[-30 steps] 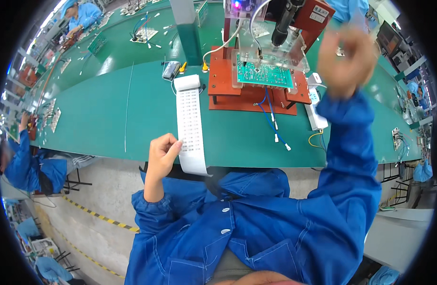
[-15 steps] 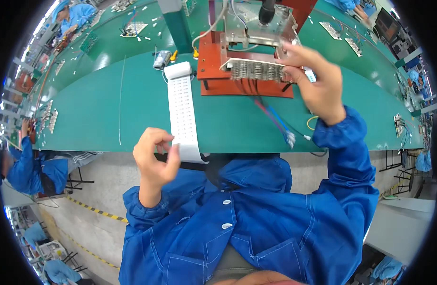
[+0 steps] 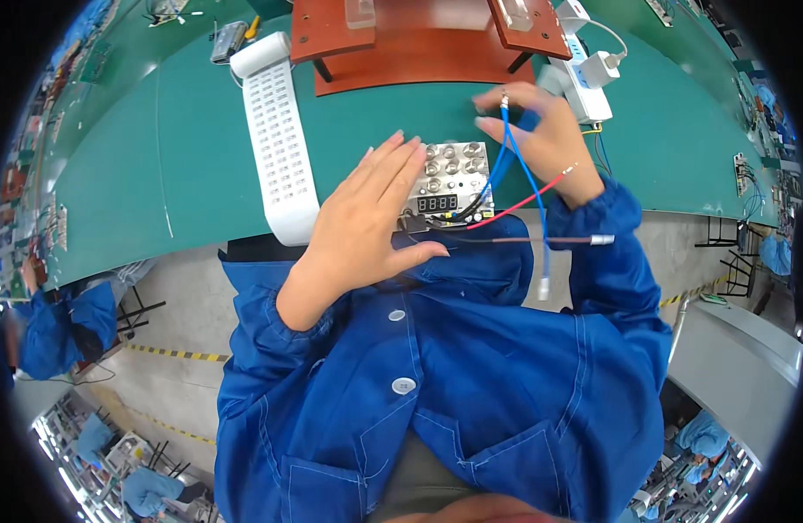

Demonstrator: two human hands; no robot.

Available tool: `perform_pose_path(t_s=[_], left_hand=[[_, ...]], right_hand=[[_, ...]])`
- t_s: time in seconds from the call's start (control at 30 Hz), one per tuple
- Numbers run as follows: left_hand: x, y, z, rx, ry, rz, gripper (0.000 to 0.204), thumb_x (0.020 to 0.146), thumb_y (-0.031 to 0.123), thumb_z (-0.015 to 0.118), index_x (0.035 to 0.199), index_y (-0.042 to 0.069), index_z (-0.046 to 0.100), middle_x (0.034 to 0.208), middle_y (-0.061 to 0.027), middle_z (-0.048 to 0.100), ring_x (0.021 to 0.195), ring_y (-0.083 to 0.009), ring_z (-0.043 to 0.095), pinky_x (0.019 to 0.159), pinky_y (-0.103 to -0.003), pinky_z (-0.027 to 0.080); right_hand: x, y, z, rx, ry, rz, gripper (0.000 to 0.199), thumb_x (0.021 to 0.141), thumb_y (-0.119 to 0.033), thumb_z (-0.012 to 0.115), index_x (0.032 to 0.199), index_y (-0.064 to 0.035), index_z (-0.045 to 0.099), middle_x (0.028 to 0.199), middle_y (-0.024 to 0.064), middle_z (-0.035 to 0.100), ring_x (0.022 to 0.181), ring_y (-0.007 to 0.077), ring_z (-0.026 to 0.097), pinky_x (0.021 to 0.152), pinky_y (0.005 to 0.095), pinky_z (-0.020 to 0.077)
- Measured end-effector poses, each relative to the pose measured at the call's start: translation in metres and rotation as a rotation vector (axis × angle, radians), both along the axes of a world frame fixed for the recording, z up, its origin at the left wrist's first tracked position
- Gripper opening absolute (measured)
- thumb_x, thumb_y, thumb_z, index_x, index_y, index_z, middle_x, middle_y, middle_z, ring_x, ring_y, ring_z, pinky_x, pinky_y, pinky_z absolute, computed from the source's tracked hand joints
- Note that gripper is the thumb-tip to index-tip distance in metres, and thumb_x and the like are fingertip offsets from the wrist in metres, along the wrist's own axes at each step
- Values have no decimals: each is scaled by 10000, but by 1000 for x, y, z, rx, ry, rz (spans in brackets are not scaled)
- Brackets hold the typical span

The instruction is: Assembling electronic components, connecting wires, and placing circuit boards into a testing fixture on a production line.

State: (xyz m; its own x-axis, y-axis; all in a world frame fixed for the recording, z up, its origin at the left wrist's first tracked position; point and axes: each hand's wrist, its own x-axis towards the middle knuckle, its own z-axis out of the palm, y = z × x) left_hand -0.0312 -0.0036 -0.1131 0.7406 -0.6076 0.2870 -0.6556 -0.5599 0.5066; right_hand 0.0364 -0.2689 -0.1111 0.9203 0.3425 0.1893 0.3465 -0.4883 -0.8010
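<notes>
A small circuit board [image 3: 455,185] with round silver coil springs and a dark digit display lies near the table's front edge. My left hand [image 3: 360,218] is laid along the board's left side, fingers stretched out flat and thumb apart below the board. Some of the board's left edge is hidden under it. To the board's upper right, my right hand [image 3: 554,139] curls round blue wires [image 3: 508,161], with a gap between thumb and index fingertip. A red wire [image 3: 517,206] and a brown wire [image 3: 523,240] trail right from the board, their ends loose.
A red-brown fixture [image 3: 419,77] on legs stands behind the board. Left of my hand, a strip of printed white labels [image 3: 284,144] unrolls over the table edge. A white power strip [image 3: 586,91] with a plug stands at the right. Far left, a co-worker [image 3: 66,322] sits.
My right hand has left the fixture and come toward me. The spring-studded board is now near the table's front edge. My left hand has moved right onto it; the view has shifted.
</notes>
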Motion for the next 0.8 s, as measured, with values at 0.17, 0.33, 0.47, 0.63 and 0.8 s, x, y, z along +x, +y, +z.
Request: perform_pose_path(t_s=[0.17, 0.33, 0.47, 0.63, 0.8], left_hand=[[-5, -4, -5, 35, -30, 55, 975, 686, 485, 807, 1420, -43, 439, 1419, -213, 495, 1339, -399, 467, 1099, -494, 398], [0, -6, -10, 26, -29, 58, 998, 675, 534, 787, 1415, -47, 453, 1410, -220, 510, 1324, -399, 488, 1077, -486, 414], [4, -9, -7, 23, -46, 73, 1012, 664, 543, 789, 1407, -63, 464, 1397, -237, 520, 1308, -409, 505, 1060, -472, 431], [7, -8, -9, 20, -39, 68, 1013, 665, 543, 789, 1399, -76, 468, 1390, -244, 526, 1300, -421, 510, 1056, -464, 436], [3, -8, -9, 11, -32, 64, 1010, 666, 540, 789, 1398, -78, 469, 1389, -245, 526, 1299, -422, 511, 1056, -464, 436]], right_hand=[[-41, -2, -10, 48, -26, -174, 111, 774, -67, 758, 871, -16, 743, 937, 101, 717, 999, 264, 619, 906, 374, 463], [-43, 6, -19, 10, -68, -207, 75, 795, -73, 747, 855, -27, 745, 906, 60, 728, 1026, 247, 590, 962, 375, 425], [-39, 10, -17, -6, -49, -235, 99, 774, -75, 759, 861, -30, 749, 901, 62, 722, 1007, 247, 555, 923, 375, 437], [-40, 12, -20, 33, -90, -272, 95, 760, -57, 772, 850, -40, 746, 903, 59, 723, 1015, 249, 562, 896, 371, 458], [-45, 12, -21, -52, -123, -258, 92, 746, -41, 783, 824, -51, 736, 914, 60, 727, 1009, 253, 569, 910, 376, 455]])
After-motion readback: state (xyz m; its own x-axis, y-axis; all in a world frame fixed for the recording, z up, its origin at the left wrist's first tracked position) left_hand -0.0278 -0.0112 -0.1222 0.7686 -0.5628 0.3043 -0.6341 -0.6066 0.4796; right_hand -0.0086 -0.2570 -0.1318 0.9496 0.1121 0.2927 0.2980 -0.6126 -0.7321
